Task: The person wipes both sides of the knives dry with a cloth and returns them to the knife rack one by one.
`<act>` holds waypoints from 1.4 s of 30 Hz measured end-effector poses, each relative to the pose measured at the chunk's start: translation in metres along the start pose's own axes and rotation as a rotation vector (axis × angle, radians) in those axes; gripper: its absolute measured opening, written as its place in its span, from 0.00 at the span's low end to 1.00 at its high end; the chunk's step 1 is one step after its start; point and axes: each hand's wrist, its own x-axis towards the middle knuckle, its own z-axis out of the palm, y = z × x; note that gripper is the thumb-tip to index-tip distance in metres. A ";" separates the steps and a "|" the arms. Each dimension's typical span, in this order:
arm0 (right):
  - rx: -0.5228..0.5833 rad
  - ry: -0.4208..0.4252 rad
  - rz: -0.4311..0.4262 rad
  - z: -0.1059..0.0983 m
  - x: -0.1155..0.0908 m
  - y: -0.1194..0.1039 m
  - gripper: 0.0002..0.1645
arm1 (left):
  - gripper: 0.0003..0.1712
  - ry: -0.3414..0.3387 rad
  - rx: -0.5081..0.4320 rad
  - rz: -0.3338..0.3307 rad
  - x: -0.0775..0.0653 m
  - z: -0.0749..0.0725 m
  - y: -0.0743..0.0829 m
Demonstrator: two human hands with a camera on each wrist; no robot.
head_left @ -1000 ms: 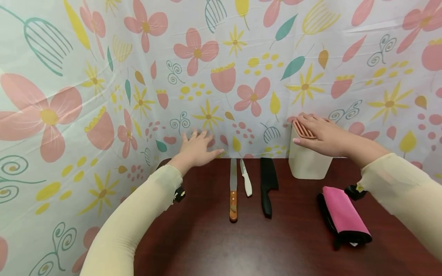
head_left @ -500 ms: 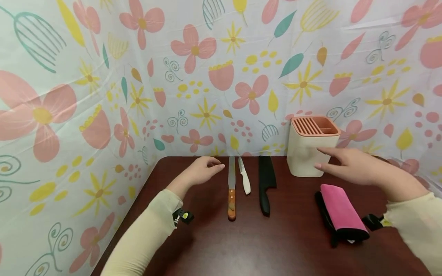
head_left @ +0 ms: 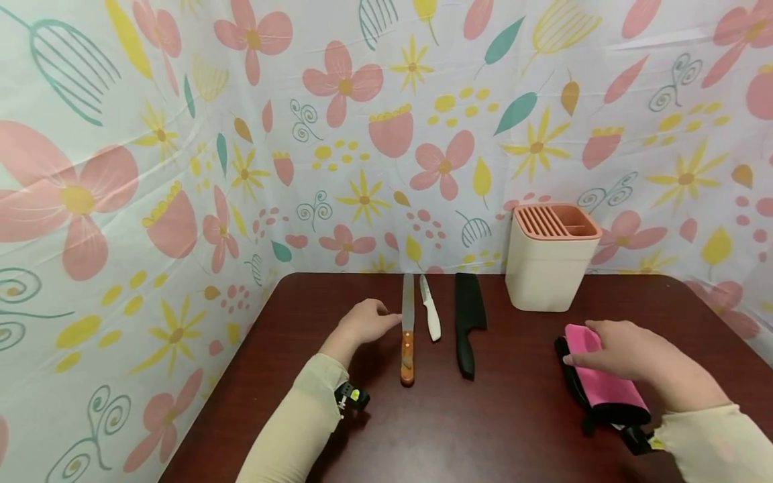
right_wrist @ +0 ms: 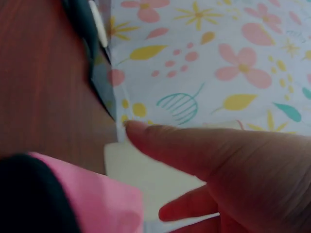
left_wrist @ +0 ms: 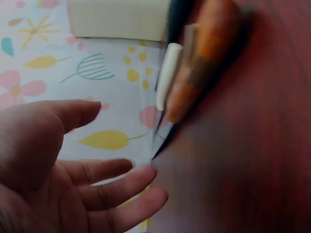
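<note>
My left hand [head_left: 365, 322] hovers beside the blade of a long knife [head_left: 407, 359] with a wooden handle. Thumb and fingers are apart around nothing in the left wrist view. To that knife's right lie a small white-handled knife [head_left: 433, 322] and a black broad-bladed knife [head_left: 470, 308]. Over a folded pink cloth item [head_left: 616, 389] with black edging is my right hand [head_left: 634, 352], thumb on the near-left side and fingers toward the far end. From the right wrist view, the fingers [right_wrist: 189, 206] are loose, and the pink item [right_wrist: 107, 194] appears apart from them.
A cream knife block [head_left: 546, 275] with an orange slotted top stands upright at the back right. Floral cloth [head_left: 338, 134] hangs behind and to the left of the dark wooden table [head_left: 423, 429].
My right hand has left the knife block's top and come down over the pink item. The left hand has moved down and right, toward the wooden-handled knife. The knives have stayed put.
</note>
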 end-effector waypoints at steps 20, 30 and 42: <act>0.041 -0.008 0.097 0.045 -0.009 -0.024 0.19 | 0.24 -0.098 0.206 -0.093 -0.009 0.040 0.020; -0.068 0.038 0.064 0.047 -0.009 -0.024 0.15 | 0.21 -0.126 -0.054 -0.109 -0.006 0.043 0.020; -0.080 0.047 0.045 0.048 -0.006 -0.019 0.16 | 0.19 -0.088 -0.101 -0.146 -0.004 0.047 0.018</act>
